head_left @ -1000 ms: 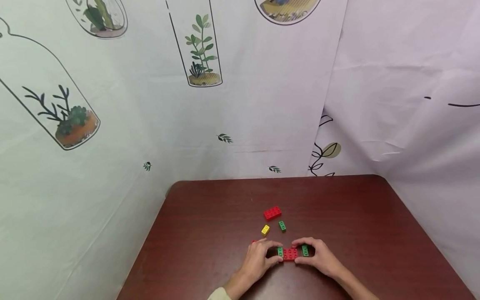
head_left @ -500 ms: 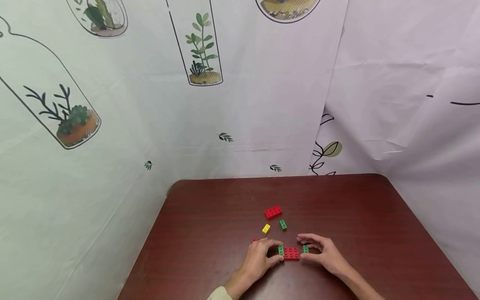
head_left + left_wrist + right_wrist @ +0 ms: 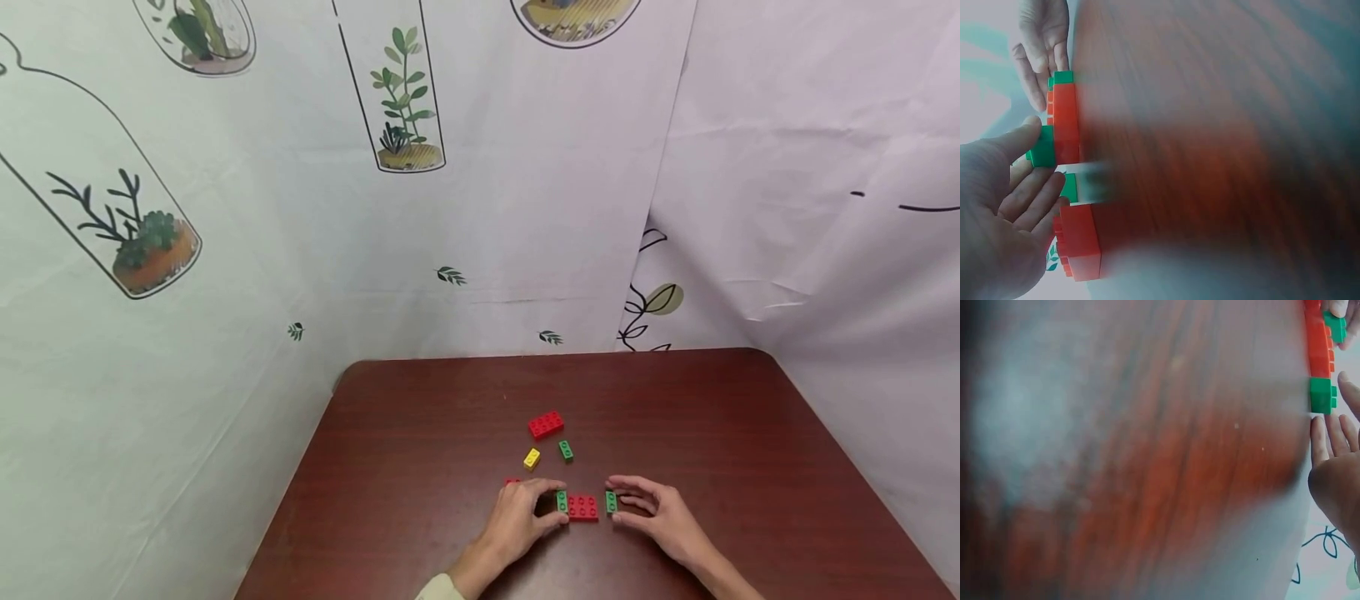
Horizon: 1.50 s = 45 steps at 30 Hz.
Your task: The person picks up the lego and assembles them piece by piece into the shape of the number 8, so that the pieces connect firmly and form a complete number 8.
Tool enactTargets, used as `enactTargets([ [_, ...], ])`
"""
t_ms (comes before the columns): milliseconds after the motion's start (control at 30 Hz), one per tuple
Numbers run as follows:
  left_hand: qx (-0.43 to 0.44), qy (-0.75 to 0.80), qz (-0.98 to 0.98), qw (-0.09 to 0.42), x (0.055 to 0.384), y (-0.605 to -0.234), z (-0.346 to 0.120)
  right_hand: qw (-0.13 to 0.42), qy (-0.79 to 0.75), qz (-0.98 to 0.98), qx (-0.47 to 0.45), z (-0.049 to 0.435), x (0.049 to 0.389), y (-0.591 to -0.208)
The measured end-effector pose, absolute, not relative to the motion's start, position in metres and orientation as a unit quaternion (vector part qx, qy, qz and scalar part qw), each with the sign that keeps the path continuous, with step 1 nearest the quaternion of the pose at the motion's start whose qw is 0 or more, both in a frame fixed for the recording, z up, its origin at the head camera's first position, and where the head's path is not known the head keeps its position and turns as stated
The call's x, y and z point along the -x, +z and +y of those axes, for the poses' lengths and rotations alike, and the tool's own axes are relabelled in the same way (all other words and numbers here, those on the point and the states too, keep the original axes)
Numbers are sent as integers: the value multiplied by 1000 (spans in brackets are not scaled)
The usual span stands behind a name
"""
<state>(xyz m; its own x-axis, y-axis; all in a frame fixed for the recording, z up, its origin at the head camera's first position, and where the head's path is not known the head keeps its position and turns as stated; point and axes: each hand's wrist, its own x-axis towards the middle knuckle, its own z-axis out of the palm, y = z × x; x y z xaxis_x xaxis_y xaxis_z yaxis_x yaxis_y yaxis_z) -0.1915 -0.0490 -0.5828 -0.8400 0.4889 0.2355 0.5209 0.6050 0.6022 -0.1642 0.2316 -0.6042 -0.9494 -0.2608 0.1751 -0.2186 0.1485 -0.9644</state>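
Observation:
My left hand (image 3: pixel 516 518) pinches a small green toy brick (image 3: pixel 562 502) between thumb and fingers, at the left end of a red brick (image 3: pixel 582 507). In the left wrist view this green brick (image 3: pixel 1043 145) is beside the long red brick (image 3: pixel 1067 119). Another green brick (image 3: pixel 611 502) stands a little off the red one's right end. My right hand (image 3: pixel 663 518) is just right of it, fingers and thumb spread apart. The right wrist view shows those fingertips close to the green brick (image 3: pixel 1320 395), holding nothing.
Farther back on the dark wooden table (image 3: pixel 420 425) lie a red brick (image 3: pixel 546 425), a green brick (image 3: pixel 566 451) and a yellow brick (image 3: pixel 532 459). One more red brick (image 3: pixel 512 481) is mostly hidden behind the left hand. Printed cloth (image 3: pixel 487 233) hangs around the table.
My right hand has drawn back to the right, from the red brick's right end to beside the right green brick. The left hand keeps its pinch in place.

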Motion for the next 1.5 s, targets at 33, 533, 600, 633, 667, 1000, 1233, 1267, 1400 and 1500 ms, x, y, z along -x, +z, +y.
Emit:
enactTargets([
  [33,279,-345,-896,18,191,-582,-48,22,-632,760,153,232,164,-605],
  [533,215,-403,-890,6,179,-585,-35,-6,-608,782,133,226,162,-606],
  [600,208,-417,-885,1,179,-586,-34,-7,-608,784,124,225,161,-605],
  [633,206,-422,-883,-2,179,-586,-33,-7,-607,785,121,225,161,-605],
  [667,204,-424,-882,-3,179,-586,-33,-7,-606,786,119,225,161,-605],
  [1000,200,-424,-883,-2,181,-588,-33,-8,-602,789,126,226,162,-606],
  [1233,200,-416,-887,-2,181,-588,-34,-33,-610,783,117,224,162,-606],
  [1267,201,-414,-888,-1,181,-588,-34,-38,-612,782,116,223,162,-606],
  [1400,202,-411,-889,0,181,-589,-34,-45,-622,775,107,221,162,-603],
  [1500,204,-410,-889,-1,181,-589,-34,-43,-630,769,102,219,162,-602],
])
